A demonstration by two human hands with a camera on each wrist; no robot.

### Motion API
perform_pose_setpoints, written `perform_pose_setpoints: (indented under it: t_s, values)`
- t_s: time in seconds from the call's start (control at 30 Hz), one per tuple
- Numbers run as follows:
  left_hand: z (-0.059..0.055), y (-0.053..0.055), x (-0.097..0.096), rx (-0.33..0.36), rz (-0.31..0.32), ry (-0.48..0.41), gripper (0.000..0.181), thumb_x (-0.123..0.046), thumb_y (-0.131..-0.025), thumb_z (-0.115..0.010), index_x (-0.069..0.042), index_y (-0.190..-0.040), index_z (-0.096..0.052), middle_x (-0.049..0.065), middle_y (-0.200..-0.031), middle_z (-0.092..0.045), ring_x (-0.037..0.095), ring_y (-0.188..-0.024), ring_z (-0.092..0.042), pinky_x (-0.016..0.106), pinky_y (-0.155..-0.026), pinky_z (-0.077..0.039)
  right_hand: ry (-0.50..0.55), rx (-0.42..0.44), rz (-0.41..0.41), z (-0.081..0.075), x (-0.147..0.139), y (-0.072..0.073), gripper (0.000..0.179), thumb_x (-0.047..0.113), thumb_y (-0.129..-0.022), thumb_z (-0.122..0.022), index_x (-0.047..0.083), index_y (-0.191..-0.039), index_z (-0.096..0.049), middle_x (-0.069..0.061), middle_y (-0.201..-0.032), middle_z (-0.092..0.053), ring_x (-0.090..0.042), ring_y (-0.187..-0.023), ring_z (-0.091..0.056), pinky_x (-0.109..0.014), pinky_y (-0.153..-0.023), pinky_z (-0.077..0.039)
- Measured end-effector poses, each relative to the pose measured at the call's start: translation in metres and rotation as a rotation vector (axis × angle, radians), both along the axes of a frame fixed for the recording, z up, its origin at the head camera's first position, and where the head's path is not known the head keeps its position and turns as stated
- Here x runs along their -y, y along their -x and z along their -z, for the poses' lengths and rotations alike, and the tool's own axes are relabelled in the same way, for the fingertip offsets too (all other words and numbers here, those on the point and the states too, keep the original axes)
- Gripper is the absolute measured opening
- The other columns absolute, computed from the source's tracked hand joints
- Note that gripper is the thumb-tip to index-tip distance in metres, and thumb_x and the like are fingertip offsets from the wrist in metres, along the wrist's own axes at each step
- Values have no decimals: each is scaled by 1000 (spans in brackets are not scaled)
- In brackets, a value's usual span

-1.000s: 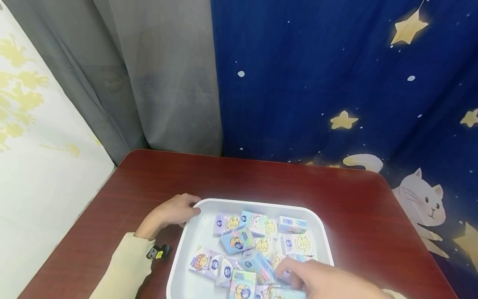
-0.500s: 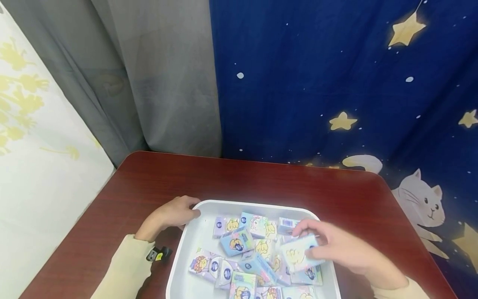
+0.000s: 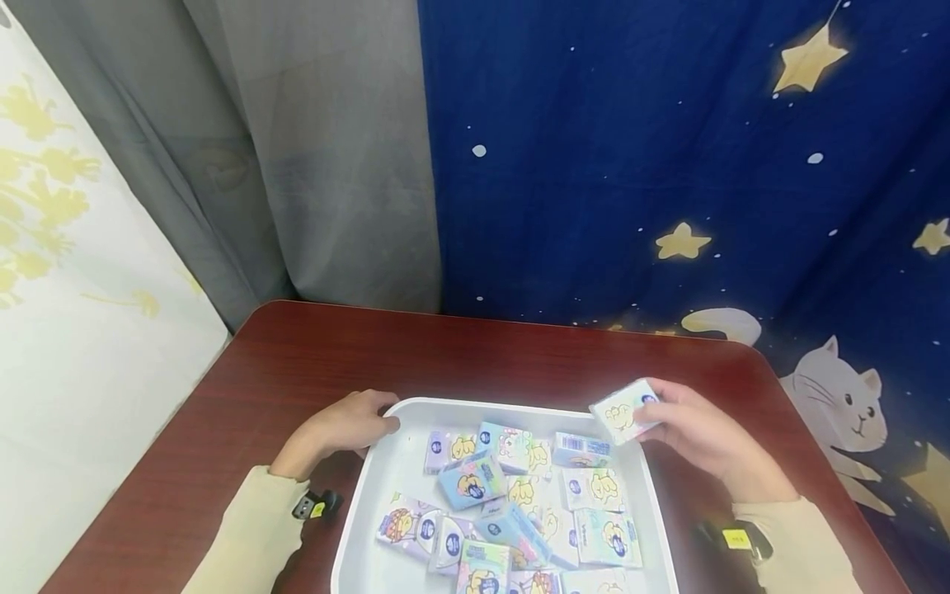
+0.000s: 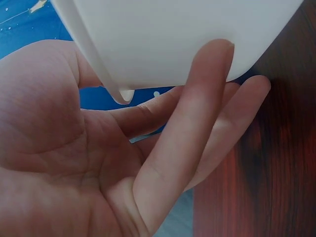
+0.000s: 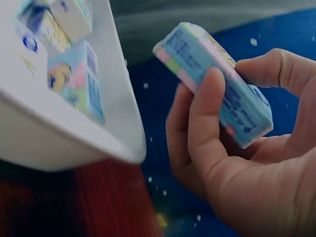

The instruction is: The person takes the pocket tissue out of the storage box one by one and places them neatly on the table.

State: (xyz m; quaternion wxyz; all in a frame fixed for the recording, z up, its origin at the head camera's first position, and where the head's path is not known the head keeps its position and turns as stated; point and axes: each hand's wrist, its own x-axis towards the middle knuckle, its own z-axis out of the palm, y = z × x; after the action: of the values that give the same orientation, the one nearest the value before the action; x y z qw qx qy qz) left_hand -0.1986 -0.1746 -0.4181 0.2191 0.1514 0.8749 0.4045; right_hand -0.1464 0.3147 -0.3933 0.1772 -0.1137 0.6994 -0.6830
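A white plastic tray [image 3: 349,528] holds several small pastel packs, which look like pocket tissues, lying loosely and partly overlapping. At the tray's far left corner my left hand [image 3: 352,425] grips the rim. The left wrist view shows the thumb going behind the rim and the fingers of the left hand [image 4: 163,143] along the tray's outer wall [image 4: 148,44]. Above the far right corner, my right hand [image 3: 690,425] pinches one tissue pack [image 3: 619,412] between thumb and fingers. In the right wrist view this tissue pack [image 5: 217,84] shows its blue, printed side, apart from the tray.
The tray stands on a dark red wooden table [image 3: 475,351]. Behind the table hang a grey curtain [image 3: 341,165] and a blue star-patterned curtain [image 3: 564,165]. A white surface with yellow flowers [image 3: 67,346] borders the left side.
My right hand has come up out of the tray with a tissue pack and moved to its far right corner. My left hand has stayed on the rim.
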Motion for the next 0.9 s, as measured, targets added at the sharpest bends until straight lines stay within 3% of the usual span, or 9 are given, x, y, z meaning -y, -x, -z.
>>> perform_pose_setpoints:
  t_s: [0.33, 0.47, 0.67, 0.9]
  values:
    - [-2, -1, 0, 23, 2, -14, 28, -10, -103, -61, 3, -127, -70, 7, -93, -74, 23, -76, -76, 44, -64, -67, 133, 162, 240, 15, -27, 26, 29, -2, -106, -54, 14, -108, -78, -3, -105, -77, -15, -92, -73, -26, -78, -60]
    - [-2, -1, 0, 30, 1, -17, 29, -11, -104, -61, 2, -127, -70, 7, -94, -74, 23, -76, -76, 44, -65, -67, 208, 284, 323, 23, -35, 34, 20, 2, -108, -53, 14, -118, -66, -1, -107, -74, -16, -97, -72, -31, -84, -61]
    - [-2, -1, -1, 32, 0, -15, 27, -11, -104, -61, 2, -126, -70, 7, -93, -73, 23, -76, -75, 43, -65, -67, 333, 404, 350, 33, -41, 48, 37, 8, -112, -49, 14, -146, -37, 0, -116, -70, -20, -107, -70, -47, -97, -61]
    - [-1, -1, -1, 35, -2, -9, 26, -11, -104, -60, 3, -124, -70, 8, -92, -73, 23, -75, -76, 43, -65, -67, 311, 402, 351, 43, -47, 59, 29, 6, -113, -50, 11, -140, -42, -2, -117, -66, -21, -106, -71, -46, -97, -63]
